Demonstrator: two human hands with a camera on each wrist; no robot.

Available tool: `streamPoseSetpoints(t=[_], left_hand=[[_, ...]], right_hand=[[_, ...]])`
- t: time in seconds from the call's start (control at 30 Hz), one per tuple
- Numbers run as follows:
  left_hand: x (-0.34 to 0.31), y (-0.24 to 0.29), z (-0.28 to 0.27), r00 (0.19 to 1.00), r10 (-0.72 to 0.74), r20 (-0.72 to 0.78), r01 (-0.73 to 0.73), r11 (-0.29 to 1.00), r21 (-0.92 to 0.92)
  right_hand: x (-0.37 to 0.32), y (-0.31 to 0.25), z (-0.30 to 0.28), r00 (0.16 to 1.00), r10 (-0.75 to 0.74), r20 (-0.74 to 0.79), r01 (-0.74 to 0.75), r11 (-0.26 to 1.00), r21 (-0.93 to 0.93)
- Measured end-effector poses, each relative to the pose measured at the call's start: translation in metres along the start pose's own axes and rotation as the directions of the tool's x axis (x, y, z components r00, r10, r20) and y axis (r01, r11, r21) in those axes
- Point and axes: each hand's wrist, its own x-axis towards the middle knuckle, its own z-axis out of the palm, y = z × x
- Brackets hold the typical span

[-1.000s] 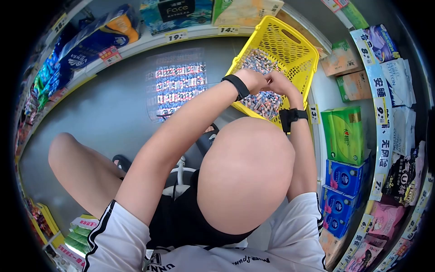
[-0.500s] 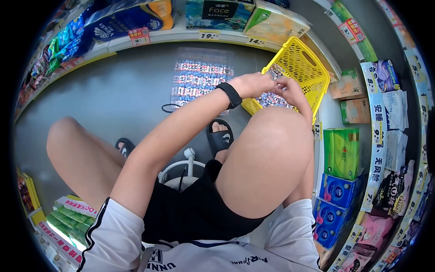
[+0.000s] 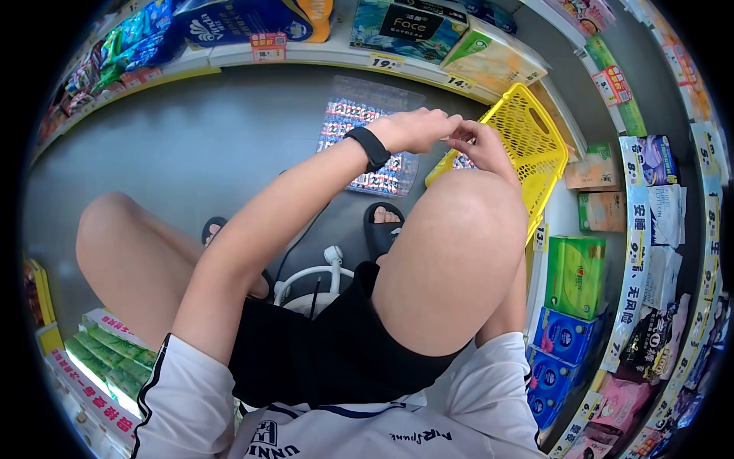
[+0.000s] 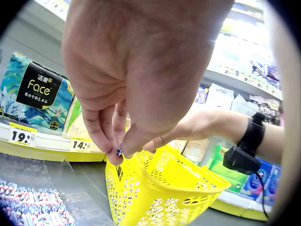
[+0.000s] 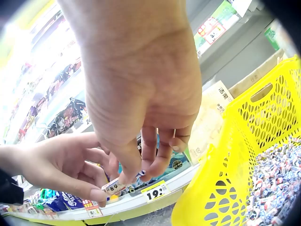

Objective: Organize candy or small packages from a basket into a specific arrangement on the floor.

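A small wrapped candy is held between both hands in the right wrist view. My left hand pinches it with thumb and fingertips; part of its wrapper shows in the left wrist view. The fingertips of my right hand pinch the other end. Both hands meet above the near left rim of a yellow perforated basket, which holds a heap of similar candies. Left of the basket, a clear flat pack with rows of candies lies on the floor, partly hidden by my left hand.
Store shelves with tissue packs and price tags curve along the back and right. My raised knee covers part of the basket. White stool legs and feet in black slippers are below the hands.
The head view has shifted, so basket and flat pack appear farther right. Both hands have moved from above the candy heap to the basket's left rim, closer to the flat pack.
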Motion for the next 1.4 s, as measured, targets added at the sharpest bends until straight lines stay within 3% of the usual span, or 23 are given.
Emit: streamPoseSetpoints(t=[0.2,0.3,0.63,0.83,1.17,1.23,1.27,1.37,1.4], left_hand=[[-0.03,-0.026,-0.004,0.992,-0.121,-0.021,0.12,0.992,-0.05],[-0.046,-0.043,-0.001,0.991,-0.104,-0.083,0.1,0.993,-0.057],[-0.083,-0.071,-0.014,0.968,-0.246,0.058,0.25,0.966,-0.07],[-0.103,-0.099,-0.003,0.977,-0.213,-0.022,0.212,0.976,-0.05],[-0.109,-0.121,0.019,0.986,-0.169,-0.004,0.168,0.985,-0.038],[-0.107,-0.124,0.028,0.985,-0.142,-0.1,0.144,0.989,0.019],[-0.108,-0.123,0.034,0.972,-0.189,-0.142,0.183,0.982,-0.051],[-0.1,-0.126,0.044,0.967,-0.229,-0.114,0.226,0.973,-0.043],[-0.1,-0.126,0.049,0.95,-0.218,-0.225,0.203,0.975,-0.087]], right_hand=[[0.02,-0.014,0.03,1.0,-0.016,0.014,0.016,0.999,0.042],[0.03,-0.016,0.048,0.998,-0.051,0.026,0.05,0.997,0.055],[0.063,-0.039,0.092,0.985,-0.101,0.143,0.099,0.995,0.018],[0.082,-0.043,0.118,0.982,-0.108,0.154,0.102,0.994,0.048],[0.092,-0.035,0.142,0.981,-0.128,0.143,0.124,0.992,0.04],[0.093,-0.024,0.147,0.988,-0.108,0.114,0.103,0.993,0.051],[0.094,-0.018,0.149,0.988,-0.105,0.116,0.099,0.994,0.051],[0.096,-0.006,0.153,0.991,-0.086,0.104,0.083,0.996,0.032],[0.096,-0.001,0.155,0.992,-0.111,0.066,0.108,0.993,0.04]])
